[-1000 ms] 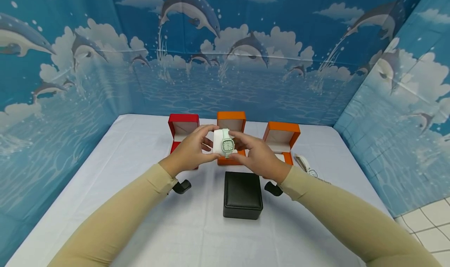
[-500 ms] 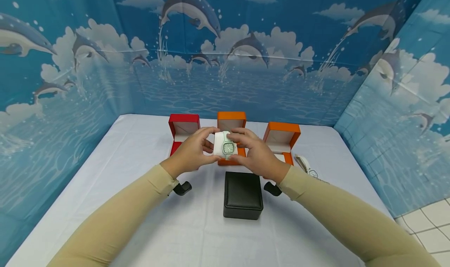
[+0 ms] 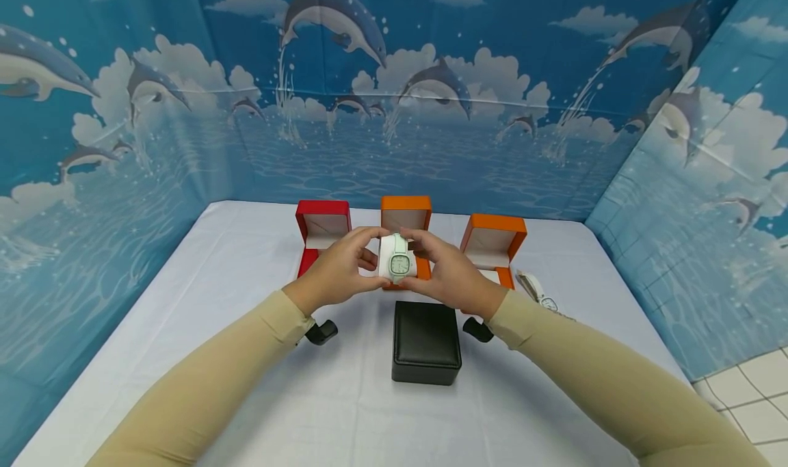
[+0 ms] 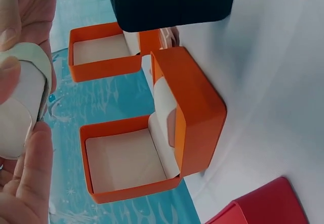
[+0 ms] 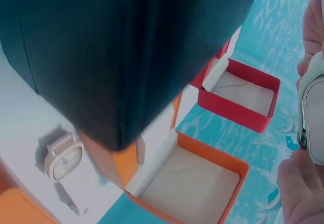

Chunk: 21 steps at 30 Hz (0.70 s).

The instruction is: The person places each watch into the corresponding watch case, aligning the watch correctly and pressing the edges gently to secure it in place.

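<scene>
Both hands hold up a white cushion with a pale green watch [image 3: 399, 260] strapped round it, above the middle orange box [image 3: 405, 214]. My left hand [image 3: 340, 267] pinches the cushion's left side, and my right hand [image 3: 444, 270] pinches its right side and strap. In the left wrist view the cushion [image 4: 20, 102] sits between thumb and fingers [image 4: 28, 178]. The right wrist view catches the watch's edge [image 5: 313, 118] at the far right, with a finger [image 5: 298, 188] under it.
A shut black box [image 3: 426, 340] lies in front of the hands. Open red box [image 3: 321, 228] stands back left, another open orange box [image 3: 492, 243] back right. A second watch [image 3: 535, 290] lies flat on the white table [image 3: 246, 385] at the right. Blue dolphin-print walls enclose the table.
The hands turned the cushion and watch slightly and lowered them a little; my right fingers shifted from over the top of the watch to its side.
</scene>
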Each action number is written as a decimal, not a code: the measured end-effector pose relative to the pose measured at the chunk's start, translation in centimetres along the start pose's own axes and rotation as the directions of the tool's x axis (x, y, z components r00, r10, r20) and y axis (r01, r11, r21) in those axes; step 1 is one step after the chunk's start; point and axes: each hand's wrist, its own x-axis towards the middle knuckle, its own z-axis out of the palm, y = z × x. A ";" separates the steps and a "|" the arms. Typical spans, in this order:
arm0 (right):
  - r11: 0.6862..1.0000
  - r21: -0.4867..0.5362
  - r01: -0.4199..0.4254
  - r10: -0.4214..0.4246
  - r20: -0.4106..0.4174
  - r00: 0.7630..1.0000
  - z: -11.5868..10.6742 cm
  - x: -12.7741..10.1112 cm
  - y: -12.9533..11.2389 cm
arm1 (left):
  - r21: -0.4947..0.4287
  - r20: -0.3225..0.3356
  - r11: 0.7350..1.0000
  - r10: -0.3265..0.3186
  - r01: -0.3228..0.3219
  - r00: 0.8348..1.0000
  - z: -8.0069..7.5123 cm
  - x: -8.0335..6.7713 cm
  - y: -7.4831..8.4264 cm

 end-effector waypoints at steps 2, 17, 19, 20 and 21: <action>1.000 -0.005 0.000 0.000 0.009 1.000 -0.1 0.1 0.1 | -0.009 -0.002 1.000 0.003 -0.003 1.000 0.0 0.0 0.1; 1.000 -0.024 -0.010 0.010 0.002 1.000 -0.2 -0.1 0.2 | -0.015 0.000 0.999 -0.028 0.028 1.000 0.3 0.0 0.8; 1.000 -0.025 -0.013 0.013 0.001 1.000 -0.2 -0.1 0.2 | -0.013 -0.001 0.999 -0.029 0.029 1.000 0.3 0.1 0.8; 1.000 -0.026 -0.014 0.014 0.001 1.000 -0.2 -0.1 0.2 | -0.011 -0.002 0.999 -0.031 0.031 1.000 0.2 0.1 0.8; 1.000 -0.027 -0.016 0.016 0.000 1.000 -0.2 -0.1 0.2 | -0.011 -0.003 0.999 -0.031 0.031 1.000 0.2 0.1 0.9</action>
